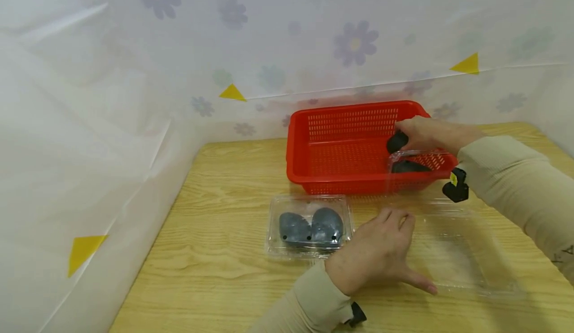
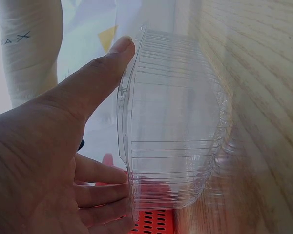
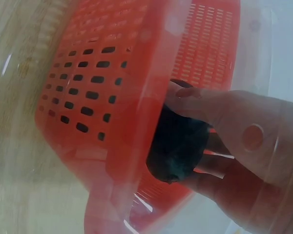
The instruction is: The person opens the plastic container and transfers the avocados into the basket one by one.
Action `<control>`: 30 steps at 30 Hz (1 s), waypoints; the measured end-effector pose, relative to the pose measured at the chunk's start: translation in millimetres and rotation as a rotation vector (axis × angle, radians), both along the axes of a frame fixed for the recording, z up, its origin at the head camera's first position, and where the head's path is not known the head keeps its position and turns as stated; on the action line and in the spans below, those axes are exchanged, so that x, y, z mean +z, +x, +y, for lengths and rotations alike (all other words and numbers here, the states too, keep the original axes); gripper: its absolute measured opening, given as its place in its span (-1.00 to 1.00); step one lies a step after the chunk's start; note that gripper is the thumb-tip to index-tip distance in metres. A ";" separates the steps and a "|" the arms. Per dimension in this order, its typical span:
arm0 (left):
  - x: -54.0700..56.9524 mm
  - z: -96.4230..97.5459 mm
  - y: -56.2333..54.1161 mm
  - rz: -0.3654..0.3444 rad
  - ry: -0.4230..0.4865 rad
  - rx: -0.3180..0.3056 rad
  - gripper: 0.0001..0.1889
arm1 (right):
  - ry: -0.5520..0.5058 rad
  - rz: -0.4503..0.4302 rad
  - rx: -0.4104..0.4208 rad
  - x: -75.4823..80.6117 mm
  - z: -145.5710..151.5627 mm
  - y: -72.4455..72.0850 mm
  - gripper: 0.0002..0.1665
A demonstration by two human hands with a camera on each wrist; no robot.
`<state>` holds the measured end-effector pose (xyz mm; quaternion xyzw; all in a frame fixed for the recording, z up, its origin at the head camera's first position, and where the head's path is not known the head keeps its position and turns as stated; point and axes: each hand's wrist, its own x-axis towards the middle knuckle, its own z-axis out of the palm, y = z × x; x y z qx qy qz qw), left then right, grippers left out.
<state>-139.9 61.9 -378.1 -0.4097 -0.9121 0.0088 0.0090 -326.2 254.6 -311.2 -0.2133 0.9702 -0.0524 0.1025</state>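
My right hand grips a dark avocado at the right end of the red basket. In the right wrist view, thumb and fingers wrap this blackish-green avocado just inside the basket's rim. Another dark avocado lies in the basket below that hand, seen through clear plastic. My left hand rests at the left edge of an open clear plastic clamshell. Its thumb and fingers are spread out along the clamshell's rim in the left wrist view.
Left of my left hand is a closed clear clamshell with two dark avocados inside. The open clamshell's raised lid stands in front of the basket's right end. A flower-print sheet hangs behind the wooden table.
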 end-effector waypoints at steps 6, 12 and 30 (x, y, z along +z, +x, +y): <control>-0.6 0.8 0.2 0.017 0.004 -0.030 0.15 | 0.008 -0.022 0.002 -0.7 1.8 1.6 -0.58; -1.2 3.3 -0.6 0.003 0.002 -0.040 0.15 | 0.032 -0.043 0.019 0.8 6.0 4.5 -0.71; -7.1 0.9 -10.8 -0.123 0.028 0.000 0.17 | 0.030 0.067 0.044 34.7 19.0 8.9 -0.82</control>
